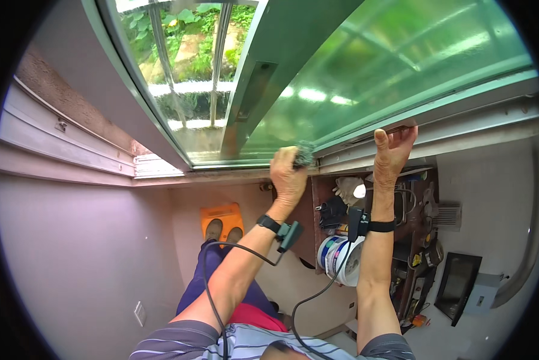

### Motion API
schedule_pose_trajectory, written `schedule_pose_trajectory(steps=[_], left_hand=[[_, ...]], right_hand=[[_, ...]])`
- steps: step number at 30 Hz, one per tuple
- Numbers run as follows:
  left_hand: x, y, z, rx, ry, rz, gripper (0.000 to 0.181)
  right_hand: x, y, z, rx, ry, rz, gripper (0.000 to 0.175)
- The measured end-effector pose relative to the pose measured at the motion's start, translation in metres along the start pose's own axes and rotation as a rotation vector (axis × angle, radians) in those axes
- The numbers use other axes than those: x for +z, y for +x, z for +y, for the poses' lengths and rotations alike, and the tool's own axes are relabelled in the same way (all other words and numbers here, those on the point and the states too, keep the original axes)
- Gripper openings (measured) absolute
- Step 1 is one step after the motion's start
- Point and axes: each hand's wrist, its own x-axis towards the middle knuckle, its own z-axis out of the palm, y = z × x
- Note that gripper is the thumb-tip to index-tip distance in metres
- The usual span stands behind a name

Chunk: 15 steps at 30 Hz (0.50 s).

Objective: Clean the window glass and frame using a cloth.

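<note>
My left hand (288, 177) grips a grey scouring pad (304, 154), which looks like steel wool. It presses the pad against the bottom corner of the green-tinted window glass (341, 99), by the lower rail. Farther right, my right hand (393, 150) is raised with the palm partly facing me. Its fingers curl onto the lower rail of the window frame (454, 101), and the thumb stands apart; the fingertips are partly hidden. Each wrist wears a black strap with a small cabled device. Beside the glass, a clearer pane (197, 130) shows metal bars and plants outside.
My feet stand on an orange stool (229, 211) below the window. Under my right arm are a dark wooden cabinet (314, 211), white buckets (348, 258) and cluttered shelves. A dark-screened panel (458, 283) lies farther right. Black cables (208, 279) hang across my body.
</note>
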Motion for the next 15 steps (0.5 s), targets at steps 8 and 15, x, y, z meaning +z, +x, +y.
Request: schedule_pose_trajectory(steps=[8,15], left_hand=[[0.032,-0.01,0.016,0.158,0.019,-0.006,0.033],[0.036,-0.028,-0.024,0.176,0.135,-0.162,0.035]], right_hand=[[0.019,0.01,0.017,-0.058,0.033,0.144,0.051],[0.017,0.011,0.03,-0.13,-0.199,0.261,0.046]])
